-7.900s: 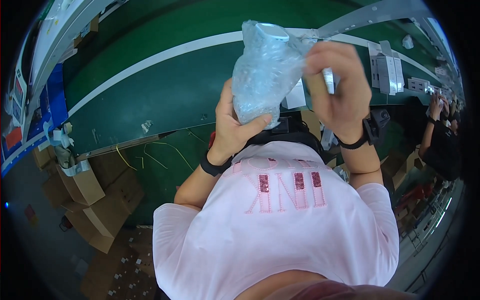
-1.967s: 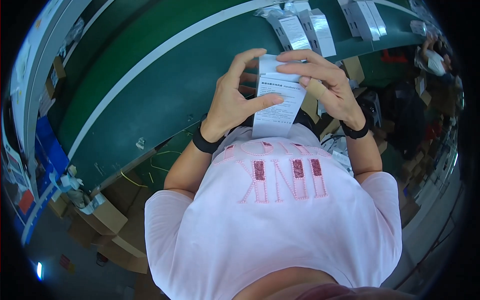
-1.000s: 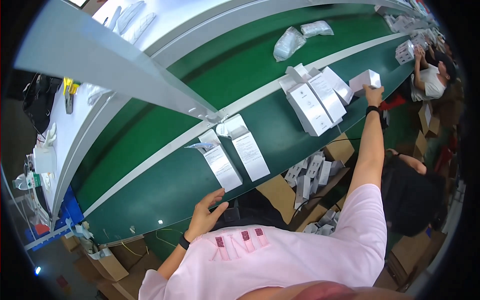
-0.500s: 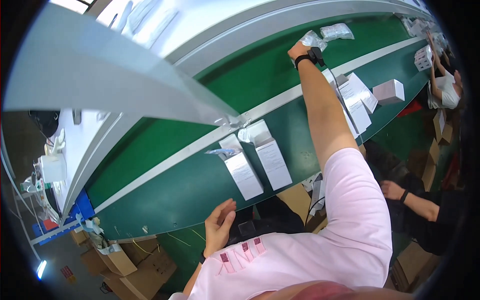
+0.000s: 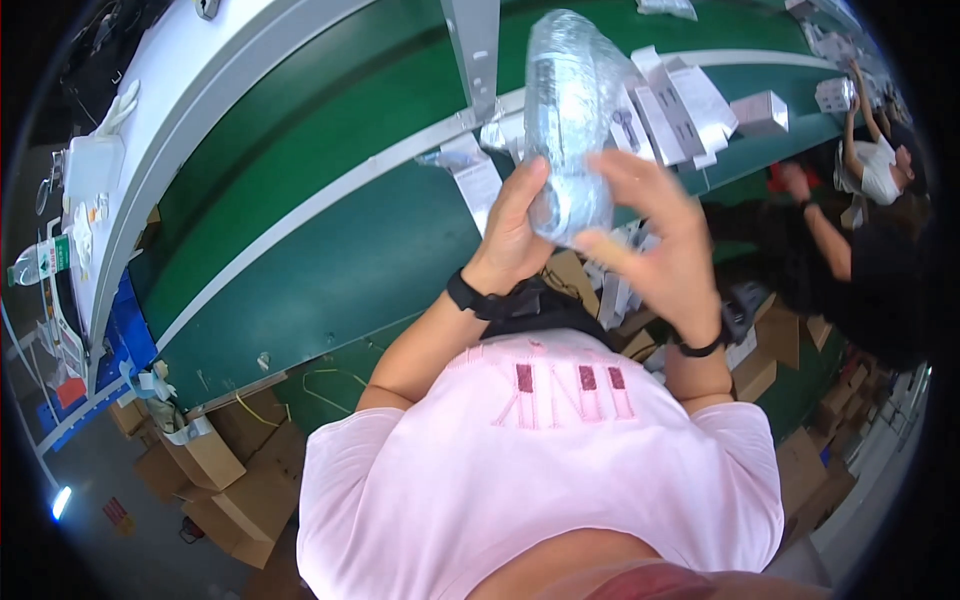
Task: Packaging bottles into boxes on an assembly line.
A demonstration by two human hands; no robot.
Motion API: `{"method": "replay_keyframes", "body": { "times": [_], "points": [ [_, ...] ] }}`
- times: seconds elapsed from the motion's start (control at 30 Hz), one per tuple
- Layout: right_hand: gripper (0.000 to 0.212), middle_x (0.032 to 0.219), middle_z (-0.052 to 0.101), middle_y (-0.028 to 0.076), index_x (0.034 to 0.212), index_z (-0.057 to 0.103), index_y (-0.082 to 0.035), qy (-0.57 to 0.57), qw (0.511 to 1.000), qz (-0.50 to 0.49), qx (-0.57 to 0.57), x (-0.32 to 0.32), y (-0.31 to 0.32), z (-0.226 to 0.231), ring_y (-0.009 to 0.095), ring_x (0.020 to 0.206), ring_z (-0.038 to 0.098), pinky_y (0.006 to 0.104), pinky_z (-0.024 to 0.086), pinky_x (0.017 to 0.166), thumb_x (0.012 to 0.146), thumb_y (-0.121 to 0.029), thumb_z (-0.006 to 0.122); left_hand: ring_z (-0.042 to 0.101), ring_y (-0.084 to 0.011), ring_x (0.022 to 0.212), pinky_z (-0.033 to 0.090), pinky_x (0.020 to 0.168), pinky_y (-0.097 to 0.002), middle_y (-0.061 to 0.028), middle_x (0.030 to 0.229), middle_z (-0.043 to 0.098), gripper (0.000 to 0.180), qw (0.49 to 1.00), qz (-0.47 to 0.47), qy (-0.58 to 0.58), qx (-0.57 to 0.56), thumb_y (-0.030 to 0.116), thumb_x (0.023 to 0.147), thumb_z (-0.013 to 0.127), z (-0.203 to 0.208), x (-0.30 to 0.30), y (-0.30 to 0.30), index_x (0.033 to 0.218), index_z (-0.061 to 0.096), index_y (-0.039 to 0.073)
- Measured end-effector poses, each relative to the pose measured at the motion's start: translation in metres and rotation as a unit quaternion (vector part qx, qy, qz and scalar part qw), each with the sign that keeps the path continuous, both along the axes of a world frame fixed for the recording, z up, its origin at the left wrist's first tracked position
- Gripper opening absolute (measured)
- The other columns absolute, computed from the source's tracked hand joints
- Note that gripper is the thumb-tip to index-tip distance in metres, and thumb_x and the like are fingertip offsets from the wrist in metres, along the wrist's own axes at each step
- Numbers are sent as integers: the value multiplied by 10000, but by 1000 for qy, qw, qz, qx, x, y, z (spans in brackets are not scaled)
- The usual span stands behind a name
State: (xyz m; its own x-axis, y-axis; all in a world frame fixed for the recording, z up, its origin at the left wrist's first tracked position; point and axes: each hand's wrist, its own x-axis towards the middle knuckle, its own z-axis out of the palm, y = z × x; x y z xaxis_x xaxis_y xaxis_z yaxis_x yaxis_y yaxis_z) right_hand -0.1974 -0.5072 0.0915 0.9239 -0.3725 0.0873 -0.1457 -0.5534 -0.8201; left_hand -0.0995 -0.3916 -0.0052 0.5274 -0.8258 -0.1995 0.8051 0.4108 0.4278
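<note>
In front of me stands an elongated packet in clear bubble wrap (image 5: 572,110), raised above the work table. My left hand (image 5: 513,228) grips its lower left side, thumb along the front. My right hand (image 5: 655,240), smeared by motion, is beside the lower right of the packet with thumb and fingers spread apart; whether it touches the wrap is hard to tell. Behind the packet, partly hidden by it and my left hand, is a white carton (image 5: 476,188) with a small plastic bag at its upper end.
More white cartons (image 5: 680,110) lie to the right, beside a separate carton (image 5: 760,113). Another wrapped packet (image 5: 668,8) rests on the green belt (image 5: 290,180). A metal post (image 5: 474,60) rises behind the rail. Co-workers (image 5: 845,240) are at the right; brown boxes (image 5: 240,490) stand lower left.
My right arm has drawn back from the far belt, bringing one wrapped packet close to me. My left hand has risen and taken hold of it. The view has shifted.
</note>
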Motion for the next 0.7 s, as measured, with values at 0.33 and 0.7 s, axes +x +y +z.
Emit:
{"method": "replay_keyframes", "body": {
  "times": [0.33,0.7],
  "points": [
    [315,903,599,86,1035,671,27,-254,963,70,-62,1,2,16,175,809,543,291,435,736,727,93,674,608,-177,1020,481,885,-325,-99,1147,623,569,988,-52,-144,18,248,815,720,6,-20,86,1271,519,-27],
    [356,985,629,90,1064,673,-29,-363,886,105,-270,25,83,24,252,821,551,405,440,804,733,-161,691,585,-363,674,515,492,-519,-234,821,559,646,861,-314,289,-276,601,789,571,-41,-11,112,1109,532,41]
  ]
}}
